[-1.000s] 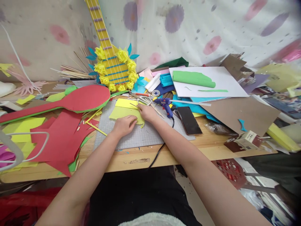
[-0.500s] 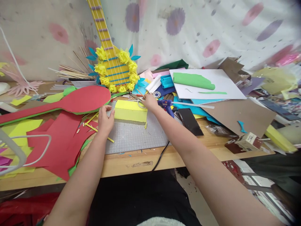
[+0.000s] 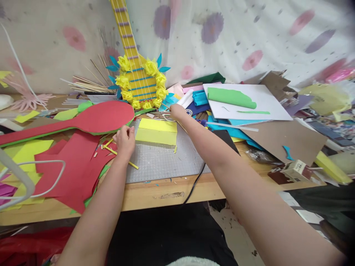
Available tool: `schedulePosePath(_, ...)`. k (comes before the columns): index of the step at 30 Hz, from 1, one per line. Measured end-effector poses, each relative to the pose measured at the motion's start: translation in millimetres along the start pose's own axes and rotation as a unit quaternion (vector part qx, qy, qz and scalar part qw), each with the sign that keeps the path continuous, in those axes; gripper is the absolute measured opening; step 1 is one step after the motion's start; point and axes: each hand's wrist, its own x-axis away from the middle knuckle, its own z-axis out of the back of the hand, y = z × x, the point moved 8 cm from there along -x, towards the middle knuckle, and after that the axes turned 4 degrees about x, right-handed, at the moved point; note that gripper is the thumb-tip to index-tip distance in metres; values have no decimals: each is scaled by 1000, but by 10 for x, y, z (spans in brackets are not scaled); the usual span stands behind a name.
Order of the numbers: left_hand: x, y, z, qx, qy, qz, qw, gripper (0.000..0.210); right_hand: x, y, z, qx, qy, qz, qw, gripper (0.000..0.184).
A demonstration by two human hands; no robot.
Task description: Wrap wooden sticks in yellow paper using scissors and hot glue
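My left hand (image 3: 124, 139) is above the left edge of the grey cutting mat (image 3: 155, 162), its fingers curled together; whatever they may hold is hidden. Beside it is the rounded end of a red guitar-shaped cutout (image 3: 108, 117) with a green edge. Beneath it are thin yellow strips (image 3: 112, 150). My right hand (image 3: 177, 112) reaches to the mat's far side, closed around a thin wooden stick (image 3: 165, 106). Scissors (image 3: 167, 117) lie by its fingers, partly hidden. Between both hands, a folded yellow paper piece (image 3: 156, 133) lies on the mat.
A yellow paper guitar (image 3: 141, 87) with flowers stands at the back. Right of the mat are a glue gun (image 3: 201, 122), mostly hidden by my arm, and a phone (image 3: 226, 138). Red paper scraps (image 3: 69, 170) lie left. A white board (image 3: 249, 103) carries green paper (image 3: 231, 98).
My left hand's fingers have curled in more. My right hand has closed over the wooden stick, and its forearm now covers more of the glue gun and phone. The view has shifted slightly.
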Motion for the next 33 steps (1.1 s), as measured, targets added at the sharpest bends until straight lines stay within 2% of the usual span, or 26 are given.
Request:
schedulePosePath(3,17,-1,-7,-1,-9,-7,1000,25,-67,-23,-73,-12,8,7,1000,31)
schedulePosePath(7,28,53,22,-5,-18,-18,1000,38,-46,-2,-113,-54,51,-31,997,28)
schedulePosePath(10,15,60,6,-3,-31,-6,999,39,96,-30,-23,-177,96,-48,978,23)
schedulePosePath(11,12,57,-11,-4,-36,-2,999,38,165,-42,-18,-269,91,-52,958,20)
schedulePosePath(12,13,53,-29,-9,-40,0,999,36,241,-65,-53,-381,59,-56,921,19)
schedulePosePath(13,18,52,-46,-16,-43,-1,999,34,328,-112,-106,-491,13,-56,869,17)
schedulePosePath(15,47,77,-85,-29,-51,-20,998,23,543,-279,-219,-663,-111,-41,739,16)
schedulePosePath(16,72,110,-110,-32,-59,-42,997,16,660,-337,-263,-709,-161,-44,685,16)
schedulePosePath(17,103,157,-142,-30,-73,-71,994,15,767,-370,-299,-736,-196,-51,646,14)
schedulePosePath(18,144,219,-189,-23,-97,-107,989,22,858,-381,-331,-749,-219,-60,622,13)
schedulePosePath(20,252,357,-314,-3,-169,-186,968,31,985,-390,-374,-756,-244,-63,605,11)
schedulePosePath(22,359,462,-433,13,-234,-242,941,23,1052,-408,-393,-755,-256,-44,602,12)
schedulePosePath(24,416,510,-522,15,-266,-261,928,12,1083,-430,-399,-749,-256,-12,611,15)
schedulePosePath(26,440,531,-579,7,-272,-262,926,13,1092,-429,-399,-728,-232,22,644,20)
schedulePosePath(28,479,567,-610,2,-273,-274,922,17,1091,-390,-399,-671,-180,45,718,23)
schedulePosePath(31,574,644,-594,12,-276,-308,910,18,1106,-309,-366,-511,-75,57,855,14)
schedulePosePath(33,584,653,-529,29,-262,-298,917,17,1143,-323,-313,-405,-16,80,911,7)
